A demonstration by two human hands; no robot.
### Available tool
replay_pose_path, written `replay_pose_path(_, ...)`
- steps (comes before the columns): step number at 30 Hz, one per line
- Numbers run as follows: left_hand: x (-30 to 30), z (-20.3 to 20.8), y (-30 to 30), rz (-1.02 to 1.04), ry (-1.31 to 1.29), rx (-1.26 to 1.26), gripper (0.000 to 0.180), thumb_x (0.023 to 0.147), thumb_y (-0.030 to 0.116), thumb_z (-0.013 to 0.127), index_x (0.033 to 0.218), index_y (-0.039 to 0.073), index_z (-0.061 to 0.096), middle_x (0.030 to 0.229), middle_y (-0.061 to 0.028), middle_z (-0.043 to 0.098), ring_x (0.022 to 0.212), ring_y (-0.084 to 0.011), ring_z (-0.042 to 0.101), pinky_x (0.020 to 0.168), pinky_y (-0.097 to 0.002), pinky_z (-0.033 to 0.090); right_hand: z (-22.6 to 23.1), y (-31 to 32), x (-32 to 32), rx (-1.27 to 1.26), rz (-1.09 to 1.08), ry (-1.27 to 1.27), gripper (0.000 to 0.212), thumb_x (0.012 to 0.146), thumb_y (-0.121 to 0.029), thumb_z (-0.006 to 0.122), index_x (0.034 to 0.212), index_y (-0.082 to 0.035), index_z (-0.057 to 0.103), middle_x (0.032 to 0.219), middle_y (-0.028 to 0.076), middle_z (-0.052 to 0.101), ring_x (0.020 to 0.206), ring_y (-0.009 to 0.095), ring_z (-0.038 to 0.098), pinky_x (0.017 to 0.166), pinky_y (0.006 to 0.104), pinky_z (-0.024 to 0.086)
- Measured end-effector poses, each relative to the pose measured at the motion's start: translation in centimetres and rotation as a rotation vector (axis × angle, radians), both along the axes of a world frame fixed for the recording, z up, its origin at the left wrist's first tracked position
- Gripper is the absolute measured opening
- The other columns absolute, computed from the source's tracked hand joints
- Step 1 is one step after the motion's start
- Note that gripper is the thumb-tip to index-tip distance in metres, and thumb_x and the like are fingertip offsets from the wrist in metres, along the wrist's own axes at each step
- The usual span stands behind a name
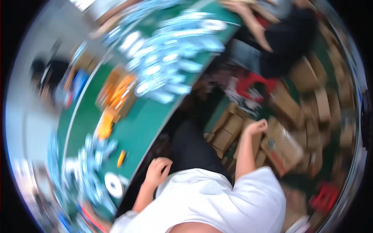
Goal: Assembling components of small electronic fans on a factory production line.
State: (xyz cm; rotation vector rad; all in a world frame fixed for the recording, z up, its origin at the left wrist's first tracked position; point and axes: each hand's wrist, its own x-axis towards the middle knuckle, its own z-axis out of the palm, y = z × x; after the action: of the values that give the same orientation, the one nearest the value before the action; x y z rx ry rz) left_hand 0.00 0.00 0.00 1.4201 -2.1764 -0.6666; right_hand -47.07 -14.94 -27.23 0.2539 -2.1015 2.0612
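The whole view is smeared by motion. My left hand (158, 171) hangs beside the near edge of the green table (134, 134), its fingers loosely bent, the thumb apart and nothing in it. My right hand (257, 127) is raised out to the right, above cardboard boxes, with its fingers curled in and nothing seen in them. On the table, nearest my left hand, are a white roll (113, 185) and a small orange-yellow tool or piece (121, 158). Pale blue wrapped packs (93, 167) lie at its left.
A large heap of pale blue packs (167, 58) covers the far table, beside a carton (126, 105) with orange items. Many brown boxes (281, 145) crowd the floor at right, with a red crate (324, 197). A co-worker in dark clothing (289, 42) sits at far right.
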Motion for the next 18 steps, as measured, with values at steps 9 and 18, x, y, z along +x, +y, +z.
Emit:
replay_pose_path(9, 6.8, -1.0, 8.1, 0.624, 0.246, -0.331, 0.018, 0.089, 0.003, 0.079, 0.106, 0.009, 0.077, 0.091, -0.0007, 0.068, 0.076, -0.0217, 0.057, 0.077, -0.0324, 0.047, 20.5, 0.1, 27.9, -0.364, 1.723, 0.938, 0.028, 0.090, -0.010, 0.079, 0.116, -0.005, 0.071, 0.117, 0.011, 0.071, 0.080, 0.026, 0.059, 0.074, 0.0317, 0.052)
replay_pose_path(18, 12.8, 0.6, 7.5, 0.607, 0.282, -0.571, 0.024, 0.088, 0.004, 0.078, 0.111, 0.010, 0.076, 0.100, -0.0002, 0.069, 0.081, -0.0209, 0.057, 0.080, -0.0337, 0.046, 27.4, 0.7, 47.0, 0.055, 2.349, 1.324, 0.039, 0.085, -0.010, 0.086, 0.123, -0.010, 0.076, 0.110, 0.005, 0.074, 0.080, 0.022, 0.066, 0.071, 0.0316, 0.056)
